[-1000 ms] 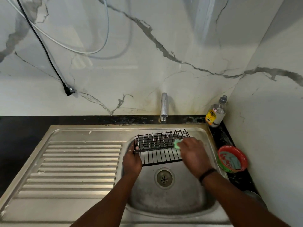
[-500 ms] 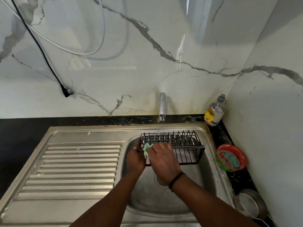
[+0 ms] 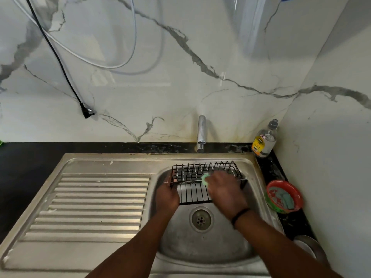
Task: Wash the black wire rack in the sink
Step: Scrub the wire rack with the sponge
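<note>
Two hands over the sink (image 3: 112, 157): black wire rack (image 3: 192, 177) being gripped by left hand (image 3: 167, 195); green sponge (image 3: 205, 178) being pinched under right hand (image 3: 225, 192).

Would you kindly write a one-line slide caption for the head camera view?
Left hand steadies the black wire rack in the sink while the right hand scrubs it with a green sponge.
</note>
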